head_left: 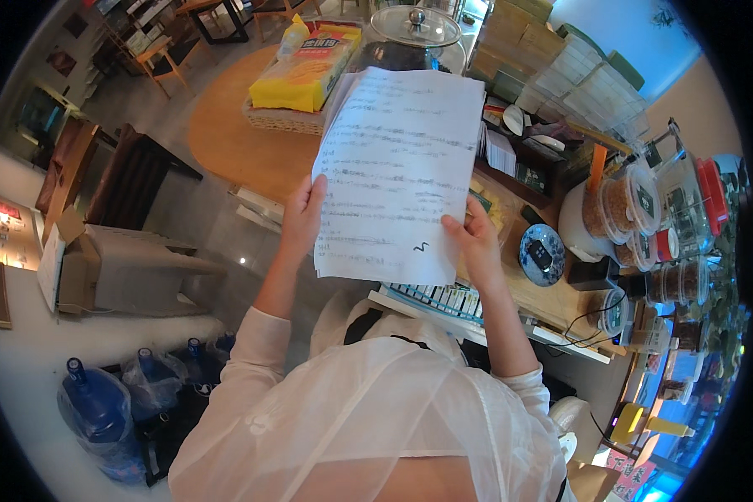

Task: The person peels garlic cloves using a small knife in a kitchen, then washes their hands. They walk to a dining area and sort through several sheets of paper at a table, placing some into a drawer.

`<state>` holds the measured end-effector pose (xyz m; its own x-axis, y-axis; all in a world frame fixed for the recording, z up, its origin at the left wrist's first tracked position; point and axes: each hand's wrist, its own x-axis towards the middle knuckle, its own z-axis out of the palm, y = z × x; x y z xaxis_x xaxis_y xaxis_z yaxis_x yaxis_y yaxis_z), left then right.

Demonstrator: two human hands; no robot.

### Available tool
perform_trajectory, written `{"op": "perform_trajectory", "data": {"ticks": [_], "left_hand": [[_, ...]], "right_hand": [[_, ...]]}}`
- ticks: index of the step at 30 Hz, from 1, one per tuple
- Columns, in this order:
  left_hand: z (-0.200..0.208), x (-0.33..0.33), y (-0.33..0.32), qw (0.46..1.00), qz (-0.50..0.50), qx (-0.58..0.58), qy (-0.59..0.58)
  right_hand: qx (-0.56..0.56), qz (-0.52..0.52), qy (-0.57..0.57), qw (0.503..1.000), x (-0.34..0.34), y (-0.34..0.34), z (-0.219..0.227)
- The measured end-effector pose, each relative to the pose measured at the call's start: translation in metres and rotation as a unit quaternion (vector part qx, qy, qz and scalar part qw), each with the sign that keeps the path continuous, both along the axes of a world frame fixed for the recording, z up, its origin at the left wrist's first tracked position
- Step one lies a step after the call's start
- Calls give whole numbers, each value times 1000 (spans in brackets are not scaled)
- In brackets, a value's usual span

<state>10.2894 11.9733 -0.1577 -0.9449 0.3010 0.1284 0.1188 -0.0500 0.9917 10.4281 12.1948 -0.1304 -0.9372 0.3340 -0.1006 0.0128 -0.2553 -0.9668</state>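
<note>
In front of me I hold up a stack of white paper sheets (397, 176) with lines of dark writing on the top one. My left hand (304, 209) grips the left edge, its thumb on the front and its fingers mostly hidden behind. On the right edge, lower down, my right hand (475, 238) pinches the sheets with its thumb on top. Below the papers, a drawer (443, 301) with rows of small items stands out from the wooden counter, close to my body.
A yellow snack package (309, 71) lies in a woven basket (284, 119) on the round table end (217, 125). A glass-lidded pot (414, 29) stands behind the papers. Rightward are a patterned plate (542, 255) and clear food tubs (632, 201). Blue water bottles (100, 410) stand lower left.
</note>
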Motion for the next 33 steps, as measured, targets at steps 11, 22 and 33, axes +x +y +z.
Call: {"op": "perform_trajectory", "data": {"ticks": [11, 22, 33], "left_hand": [[49, -47, -61, 986, 98, -132, -14], [35, -34, -35, 979, 150, -77, -114], [6, -75, -44, 984, 10, -70, -161]], "right_hand": [[111, 26, 166, 980, -75, -24, 11], [167, 64, 140, 974, -81, -27, -29], [332, -143, 143, 922, -32, -29, -15]]}}
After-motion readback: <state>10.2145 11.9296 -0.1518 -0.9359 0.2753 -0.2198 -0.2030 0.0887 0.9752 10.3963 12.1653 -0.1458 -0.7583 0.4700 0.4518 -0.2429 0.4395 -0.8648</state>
